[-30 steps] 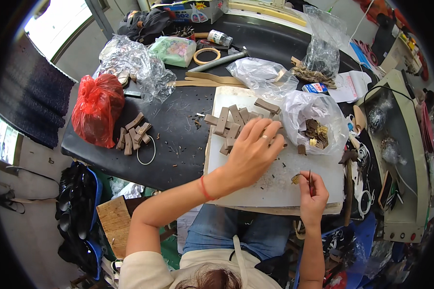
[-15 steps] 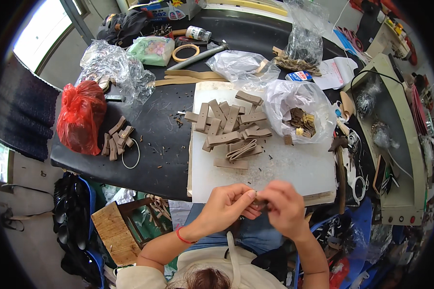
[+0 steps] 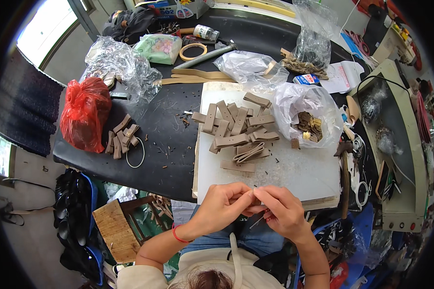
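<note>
My left hand (image 3: 226, 203), with a red cord at the wrist, is closed in a pinch at the near edge of the white board (image 3: 304, 178). Its fingertips meet those of my right hand (image 3: 282, 209), also closed. Whatever is pinched between them is too small and covered to make out. Below the right fingers a thin rod-like thing (image 3: 256, 223) sticks out, with a bit of red near the fingers; its kind is unclear. Just beyond both hands, a pile of taupe strap loops (image 3: 231, 126) with punched holes lies on the board, a folded strap (image 3: 249, 152) among them.
Right of the pile sits a clear plastic bag (image 3: 330, 103) holding small brass-coloured metal pieces (image 3: 309, 126). On the black table (image 3: 164, 135) are more strap loops (image 3: 122, 137), a red bag (image 3: 84, 115) and a tape roll (image 3: 193, 52). A hammer (image 3: 344, 178) lies by the board's right edge.
My right hand, blurred before, is now sharper, its fingertips against the left's. The thin rod now shows below it. The whole view has shifted slightly.
</note>
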### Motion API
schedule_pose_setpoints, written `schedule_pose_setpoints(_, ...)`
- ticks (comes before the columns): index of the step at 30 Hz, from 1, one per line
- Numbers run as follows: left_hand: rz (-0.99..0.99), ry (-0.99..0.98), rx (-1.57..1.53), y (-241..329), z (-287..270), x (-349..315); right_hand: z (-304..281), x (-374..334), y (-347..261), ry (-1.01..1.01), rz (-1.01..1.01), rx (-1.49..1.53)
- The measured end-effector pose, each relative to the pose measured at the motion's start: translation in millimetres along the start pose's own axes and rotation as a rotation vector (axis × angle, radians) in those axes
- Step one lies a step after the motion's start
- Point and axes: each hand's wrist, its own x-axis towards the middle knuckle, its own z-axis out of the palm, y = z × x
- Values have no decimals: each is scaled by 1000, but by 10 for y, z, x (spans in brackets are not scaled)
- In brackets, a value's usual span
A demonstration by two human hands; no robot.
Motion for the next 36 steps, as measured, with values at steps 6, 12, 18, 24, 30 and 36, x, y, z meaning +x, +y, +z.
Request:
schedule_pose_setpoints(6, 711, 553, 1005, 295, -317, 331, 25, -136, 93, 163, 296, -55)
schedule_pose_setpoints(12, 838, 627, 1214, 76, -485, 444, 76, -143, 116, 213, 388, -80)
schedule_pose_setpoints(18, 522, 341, 382, 110, -186, 184, -25, -99, -94, 173, 677, 332)
schedule_pose_setpoints(24, 404, 158, -145, -6, 114, 18, -40, 89, -184, 246, 416, 384)
schedule_pose_setpoints(30, 451, 99, -138, -29, 172, -48, -71, 40, -193, 233, 472, 298)
schedule_pose_setpoints(36, 457, 109, -120, -71, 188, -37, -65, 57, -223, 200, 540, 306)
